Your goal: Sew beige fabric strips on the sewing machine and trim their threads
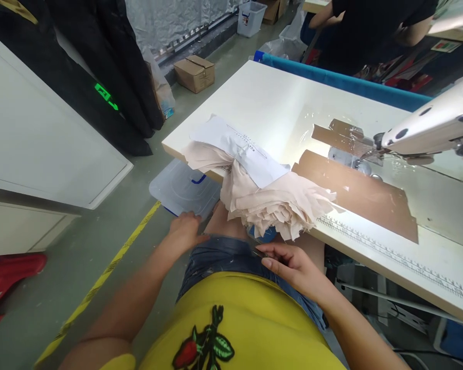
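Note:
My right hand (293, 264) is closed on a small dark metal tool (259, 252), thin and pointed, mostly hidden by the fingers; it could be snips or tweezers. It is over my lap, just below the table edge. My left hand (183, 232) hangs lower left beside my thigh, thumb apart from the fingers, near a translucent plastic lid (177, 187) with a blue handle. Whether it touches the lid I cannot tell. A bunched stack of pale beige fabric pieces (278, 205) overhangs the table edge, with a white printed cloth piece (239, 146) on top.
A sewing machine (432, 128) stands at the right of the white table (266, 92), with brown card pieces (358, 192) by its needle area. A ruler strip (401, 257) runs along the front edge. A red stool (11, 277) and cardboard box (195, 73) are on the floor. A co-worker (370, 31) sits beyond.

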